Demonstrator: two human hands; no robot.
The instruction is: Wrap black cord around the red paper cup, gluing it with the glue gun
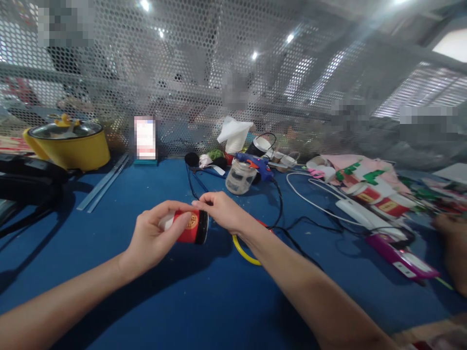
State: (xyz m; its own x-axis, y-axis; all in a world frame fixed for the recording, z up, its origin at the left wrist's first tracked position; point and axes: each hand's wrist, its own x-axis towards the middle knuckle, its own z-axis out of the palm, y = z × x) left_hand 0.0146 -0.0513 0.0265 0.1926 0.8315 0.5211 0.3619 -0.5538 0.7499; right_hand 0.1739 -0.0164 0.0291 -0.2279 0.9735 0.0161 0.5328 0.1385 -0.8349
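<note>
A small cup [189, 227] with a red label, a gold emblem and a black band at one end lies sideways in my left hand [156, 236], whose thumb and fingers wrap round it. My right hand [217, 209] is at the black end, its thumb and fingertips pinched together against the upper edge. Whatever might be between those fingertips is too small to make out. Beneath my right forearm, a yellow ring [245, 253] rests on the blue table [204, 301].
Behind my hands, a blue glue gun [257, 164] lies on a glass jar [241, 179]. A yellow pot [78, 146] and glue sticks [105, 182] are at left. Cables, a purple power strip [399, 257], labelled cups [390, 206] and another person's hand [452, 243] are at right.
</note>
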